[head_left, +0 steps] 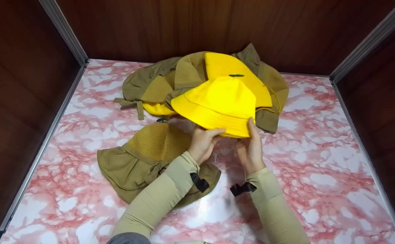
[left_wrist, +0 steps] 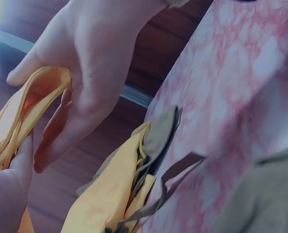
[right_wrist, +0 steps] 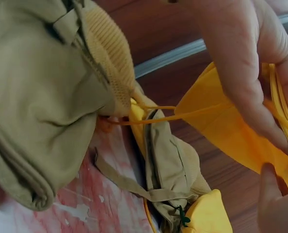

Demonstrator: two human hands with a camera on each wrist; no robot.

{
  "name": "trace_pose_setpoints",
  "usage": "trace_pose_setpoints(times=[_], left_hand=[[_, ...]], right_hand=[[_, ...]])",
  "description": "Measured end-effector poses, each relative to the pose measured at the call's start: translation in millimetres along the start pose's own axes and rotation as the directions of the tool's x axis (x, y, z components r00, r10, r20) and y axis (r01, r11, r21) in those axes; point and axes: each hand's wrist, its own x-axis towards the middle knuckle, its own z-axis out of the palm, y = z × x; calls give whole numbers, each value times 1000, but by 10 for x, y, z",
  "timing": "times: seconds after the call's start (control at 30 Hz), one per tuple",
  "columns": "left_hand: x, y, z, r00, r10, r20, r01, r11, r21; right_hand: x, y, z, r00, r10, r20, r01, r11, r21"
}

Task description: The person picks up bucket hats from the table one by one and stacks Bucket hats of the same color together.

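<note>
A yellow bucket hat point(head_left: 217, 105) with a small dark green sprout on top is held up by its brim, its crown facing away from me. My left hand point(head_left: 202, 142) pinches the brim's near edge, thumb on top. At the brim's right end my right hand point(head_left: 251, 149) grips it, thumb on the outer face and fingers underneath. In the right wrist view, yellow cords hang from the yellow hat point(right_wrist: 216, 121). A brown sun hat point(head_left: 150, 145) with a woven crown and wide cloth brim lies under my left forearm.
Behind the held hat lies a pile of brown sun hats point(head_left: 156, 81) and another yellow hat point(head_left: 231, 64), with a brown strap point(head_left: 129, 103) trailing left. Dark wood panels point(head_left: 197, 27) with metal edges enclose the pink-and-white marbled table point(head_left: 319, 162) at the back and sides.
</note>
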Motion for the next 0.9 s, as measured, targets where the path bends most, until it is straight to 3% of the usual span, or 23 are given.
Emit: trace_pose_setpoints(times=[0.13, 0.3, 0.5, 0.9], left_hand=[[-26, -60, 4, 1000, -22, 6, 22, 999, 28], [-37, -65, -21, 997, -47, 58, 46, 999, 30], [6, -37, -104, 991, -65, 119, 67, 998, -13], [82, -7, -305, 988, -134, 71, 130, 990, 57]], right_hand=[[-17, -33, 22, 994, -83, -77, 90, 991, 94], [-69, -111, 23, 982, -156, -105, 170, 976, 138], [-135, -207, -58, 985, -133, -106, 151, 970, 189], [-292, -337, -380, 986, -89, -143, 117, 974, 196]])
